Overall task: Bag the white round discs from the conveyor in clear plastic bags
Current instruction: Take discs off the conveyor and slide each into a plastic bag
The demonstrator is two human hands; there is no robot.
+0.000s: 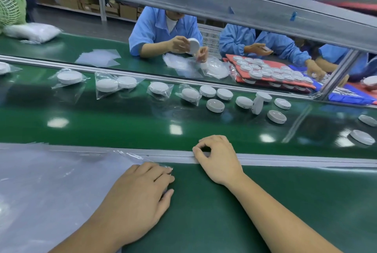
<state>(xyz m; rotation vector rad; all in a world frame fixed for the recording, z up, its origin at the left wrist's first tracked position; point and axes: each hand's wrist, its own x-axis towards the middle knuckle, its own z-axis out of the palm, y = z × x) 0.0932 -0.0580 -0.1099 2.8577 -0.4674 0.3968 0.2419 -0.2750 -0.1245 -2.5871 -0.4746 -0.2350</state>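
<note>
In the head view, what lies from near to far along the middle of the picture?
Left hand on clear bags, right hand on near rail, bare disc on green belt, far rail, worker in blue, cardboard boxes.

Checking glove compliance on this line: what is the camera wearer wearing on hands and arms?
Nothing visible: the left hand and right hand are ungloved, both forearms unsleeved to the frame's edge. No watch, ring or wristband shows.
</note>
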